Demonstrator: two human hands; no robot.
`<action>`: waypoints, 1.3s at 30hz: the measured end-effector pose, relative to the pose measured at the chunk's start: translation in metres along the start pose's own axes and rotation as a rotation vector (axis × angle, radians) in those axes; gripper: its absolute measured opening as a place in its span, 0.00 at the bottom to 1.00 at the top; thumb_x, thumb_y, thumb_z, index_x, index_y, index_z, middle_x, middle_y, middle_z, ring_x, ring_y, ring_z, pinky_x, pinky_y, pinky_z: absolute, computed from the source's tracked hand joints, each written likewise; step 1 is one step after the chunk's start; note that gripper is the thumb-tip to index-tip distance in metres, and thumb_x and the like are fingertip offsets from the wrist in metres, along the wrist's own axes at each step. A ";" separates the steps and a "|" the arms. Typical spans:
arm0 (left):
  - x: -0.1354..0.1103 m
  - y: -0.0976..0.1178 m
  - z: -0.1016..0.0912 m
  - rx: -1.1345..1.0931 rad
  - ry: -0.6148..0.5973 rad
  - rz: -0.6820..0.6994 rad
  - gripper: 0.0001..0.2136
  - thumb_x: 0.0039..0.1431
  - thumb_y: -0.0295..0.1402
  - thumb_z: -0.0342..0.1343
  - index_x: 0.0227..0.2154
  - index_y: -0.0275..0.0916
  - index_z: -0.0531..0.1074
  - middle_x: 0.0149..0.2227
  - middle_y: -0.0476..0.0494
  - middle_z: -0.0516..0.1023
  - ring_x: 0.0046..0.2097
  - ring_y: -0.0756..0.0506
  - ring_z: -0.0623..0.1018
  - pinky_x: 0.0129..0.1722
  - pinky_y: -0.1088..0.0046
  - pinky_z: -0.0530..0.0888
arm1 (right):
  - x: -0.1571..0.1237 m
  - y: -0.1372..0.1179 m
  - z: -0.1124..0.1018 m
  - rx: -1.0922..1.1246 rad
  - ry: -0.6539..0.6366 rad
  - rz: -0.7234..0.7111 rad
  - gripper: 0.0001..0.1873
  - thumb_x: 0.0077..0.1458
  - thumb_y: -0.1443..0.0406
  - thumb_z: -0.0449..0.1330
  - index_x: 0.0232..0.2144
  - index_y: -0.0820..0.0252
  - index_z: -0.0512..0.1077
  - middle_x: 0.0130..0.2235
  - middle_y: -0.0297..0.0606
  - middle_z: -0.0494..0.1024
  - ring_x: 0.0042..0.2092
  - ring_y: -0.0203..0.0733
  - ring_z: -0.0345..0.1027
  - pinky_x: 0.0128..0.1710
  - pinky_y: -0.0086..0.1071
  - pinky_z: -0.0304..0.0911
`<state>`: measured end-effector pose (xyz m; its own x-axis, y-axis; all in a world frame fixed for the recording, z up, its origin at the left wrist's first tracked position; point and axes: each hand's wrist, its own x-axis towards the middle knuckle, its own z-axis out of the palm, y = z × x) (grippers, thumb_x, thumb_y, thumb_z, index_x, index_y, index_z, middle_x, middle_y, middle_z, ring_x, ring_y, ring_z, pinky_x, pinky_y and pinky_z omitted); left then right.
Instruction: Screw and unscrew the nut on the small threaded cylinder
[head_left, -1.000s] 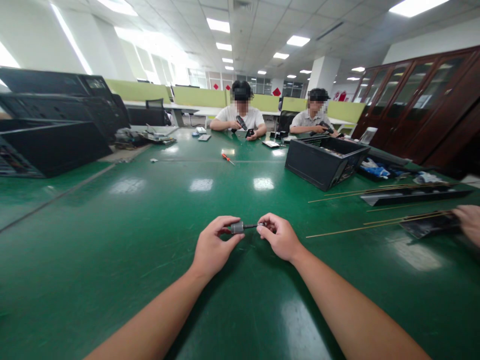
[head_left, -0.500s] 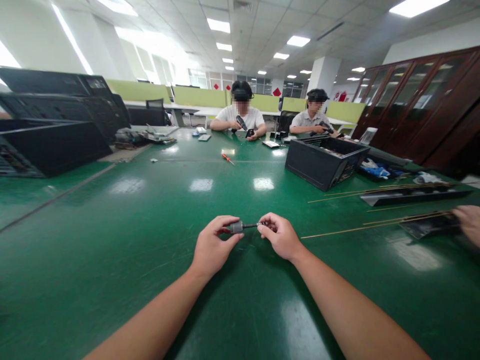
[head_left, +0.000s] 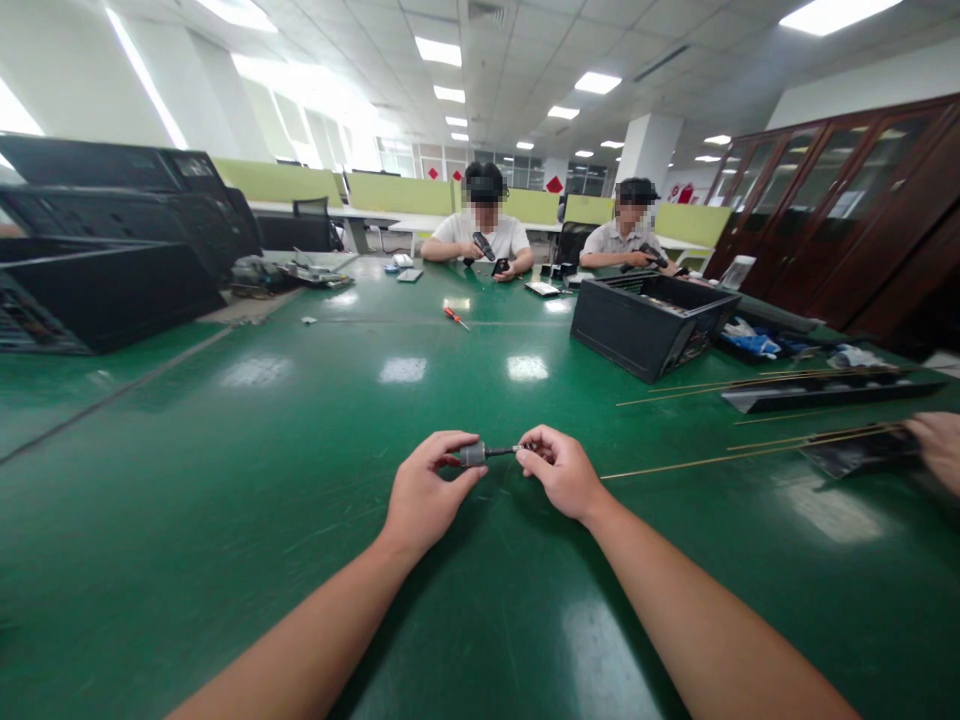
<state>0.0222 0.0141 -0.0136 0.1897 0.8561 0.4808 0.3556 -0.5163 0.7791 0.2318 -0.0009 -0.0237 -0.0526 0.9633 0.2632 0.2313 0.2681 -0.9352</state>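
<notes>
Nearest the camera, both forearms reach out over the green tabletop (head_left: 225, 520). The left hand (head_left: 424, 490) pinches a small grey cylinder (head_left: 473, 455) between thumb and fingertips, its fingers curled closed around it. The right hand (head_left: 561, 472) grips the far end of a thin dark shaft (head_left: 500, 452) that sticks out of the cylinder, fingers closed on it too. The piece hangs just above the tabletop, between the two hands. To the right, thin yellowish rods (head_left: 675, 462) lie flat, running toward a dark tray (head_left: 855, 450), where another person's hand (head_left: 937, 448) rests at the edge of view. Farther back sits a black open case (head_left: 645, 325), with an orange-handled screwdriver (head_left: 454, 318) lying well apart to its left. Large black housings (head_left: 105, 270) stand at the far left. Two people (head_left: 480, 235) sit at the far end
</notes>
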 end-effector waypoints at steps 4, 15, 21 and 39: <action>0.000 -0.001 0.000 -0.001 0.005 -0.004 0.13 0.52 0.34 0.64 0.42 0.43 0.76 0.44 0.45 0.77 0.44 0.44 0.78 0.45 0.64 0.76 | 0.001 0.001 0.001 0.018 0.003 0.013 0.08 0.55 0.61 0.60 0.34 0.61 0.71 0.26 0.32 0.72 0.28 0.36 0.66 0.29 0.29 0.59; 0.000 0.002 -0.002 0.005 0.031 0.003 0.13 0.52 0.35 0.64 0.41 0.43 0.77 0.44 0.45 0.77 0.44 0.44 0.78 0.44 0.65 0.76 | 0.002 0.002 0.001 0.049 0.003 0.049 0.08 0.55 0.61 0.60 0.34 0.61 0.71 0.25 0.31 0.71 0.28 0.36 0.66 0.29 0.29 0.59; 0.002 0.001 -0.003 -0.023 0.077 -0.078 0.16 0.50 0.38 0.66 0.42 0.41 0.76 0.43 0.44 0.78 0.43 0.43 0.78 0.45 0.65 0.74 | 0.004 0.004 0.003 0.042 0.005 0.061 0.08 0.56 0.61 0.59 0.35 0.60 0.70 0.29 0.33 0.74 0.28 0.36 0.69 0.31 0.30 0.62; -0.013 0.035 -0.082 -0.412 0.277 -0.542 0.30 0.31 0.40 0.74 0.42 0.38 0.76 0.41 0.44 0.80 0.42 0.45 0.78 0.46 0.72 0.72 | 0.001 0.005 0.010 -0.122 -0.051 0.046 0.26 0.66 0.50 0.47 0.23 0.59 0.66 0.22 0.32 0.73 0.26 0.35 0.67 0.31 0.28 0.59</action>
<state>-0.0428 -0.0173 0.0400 -0.1724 0.9847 0.0268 -0.0488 -0.0357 0.9982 0.2229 0.0019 -0.0307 -0.0877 0.9748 0.2052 0.3511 0.2230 -0.9094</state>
